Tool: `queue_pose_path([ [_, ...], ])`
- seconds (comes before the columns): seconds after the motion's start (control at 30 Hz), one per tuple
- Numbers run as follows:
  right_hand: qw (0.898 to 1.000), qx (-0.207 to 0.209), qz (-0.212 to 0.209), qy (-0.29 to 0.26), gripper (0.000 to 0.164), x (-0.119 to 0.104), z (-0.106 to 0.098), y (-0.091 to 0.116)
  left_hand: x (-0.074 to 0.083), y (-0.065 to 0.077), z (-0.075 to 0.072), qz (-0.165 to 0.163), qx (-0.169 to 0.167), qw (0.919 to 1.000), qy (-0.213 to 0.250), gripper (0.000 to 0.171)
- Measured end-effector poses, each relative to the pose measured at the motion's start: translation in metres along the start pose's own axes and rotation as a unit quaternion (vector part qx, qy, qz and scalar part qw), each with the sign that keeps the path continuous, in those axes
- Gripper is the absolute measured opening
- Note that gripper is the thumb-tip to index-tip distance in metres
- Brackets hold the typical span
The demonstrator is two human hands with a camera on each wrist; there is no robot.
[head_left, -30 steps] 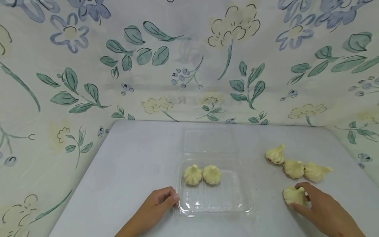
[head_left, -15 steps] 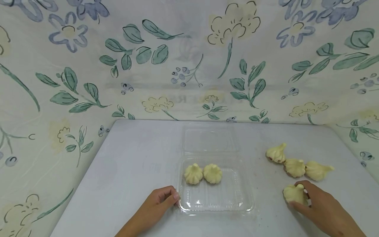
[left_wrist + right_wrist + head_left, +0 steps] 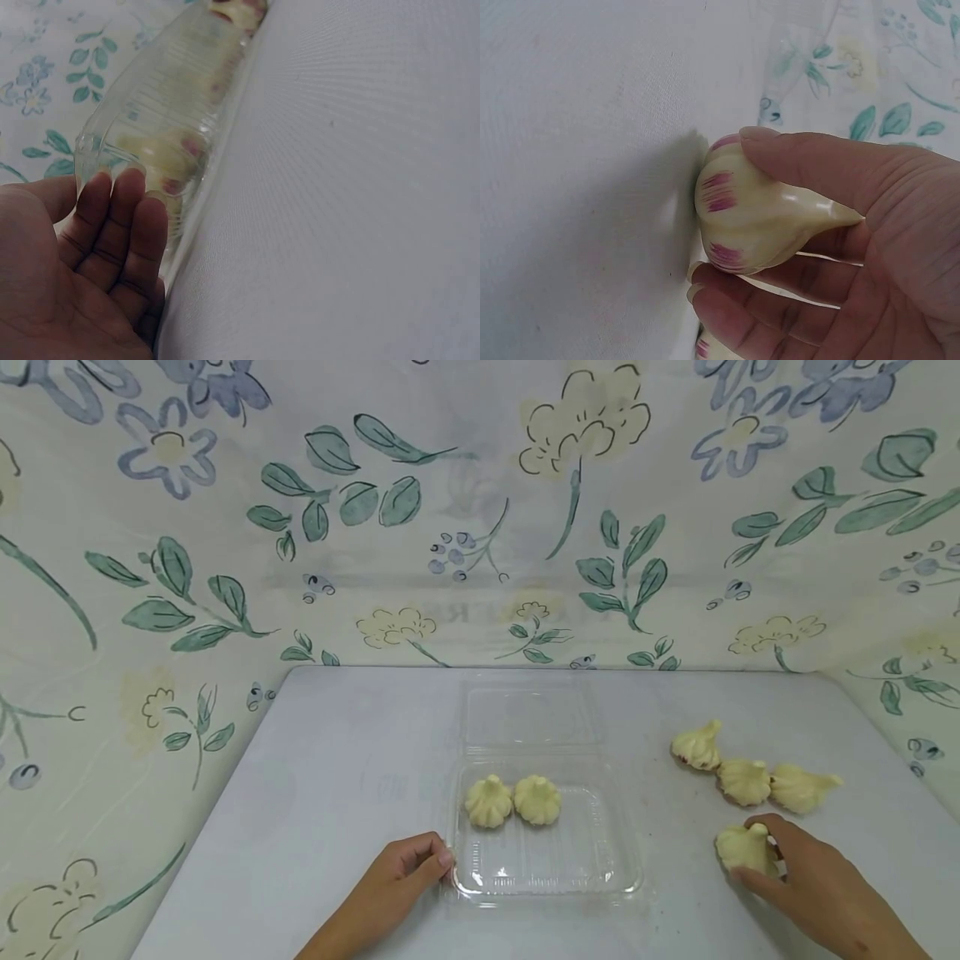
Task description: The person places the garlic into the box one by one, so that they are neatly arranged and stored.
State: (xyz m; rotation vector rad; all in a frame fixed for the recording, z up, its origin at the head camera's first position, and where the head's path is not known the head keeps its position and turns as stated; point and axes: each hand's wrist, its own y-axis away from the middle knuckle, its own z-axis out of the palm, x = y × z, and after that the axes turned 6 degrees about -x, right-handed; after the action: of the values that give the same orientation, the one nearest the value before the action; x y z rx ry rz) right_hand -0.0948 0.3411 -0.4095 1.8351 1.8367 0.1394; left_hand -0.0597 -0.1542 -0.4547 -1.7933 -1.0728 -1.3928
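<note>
A right hand (image 3: pixel 821 881) gripped a pale garlic bulb (image 3: pixel 738 852) between thumb and fingers. From that bulb, three loose bulbs (image 3: pixel 744 782) lay from eleven to nearly two o'clock on a white table (image 3: pixel 345 760). At nine o'clock sat a clear plastic container (image 3: pixel 577 860), lid (image 3: pixel 532 718) folded back at its twelve, two bulbs (image 3: pixel 488 803) side by side inside. A left hand (image 3: pixel 397 877) pinched the container's edge near nine.
</note>
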Motion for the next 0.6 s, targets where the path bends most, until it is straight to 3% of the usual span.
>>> queue_pose_path([
  [0.33, 1.0, 0.011, -0.018, -0.003, 0.078, 0.0054, 0.001, 0.0, 0.0, -0.0007, 0.0006, 0.002, -0.002, 1.0, 0.002, 0.023],
  [0.6, 0.999, 0.026, -0.021, -0.008, 0.077, -0.0033, -0.0034, 0.0031, 0.0001, -0.0012, 0.001, -0.007, 0.002, 1.0, 0.0, 0.023],
])
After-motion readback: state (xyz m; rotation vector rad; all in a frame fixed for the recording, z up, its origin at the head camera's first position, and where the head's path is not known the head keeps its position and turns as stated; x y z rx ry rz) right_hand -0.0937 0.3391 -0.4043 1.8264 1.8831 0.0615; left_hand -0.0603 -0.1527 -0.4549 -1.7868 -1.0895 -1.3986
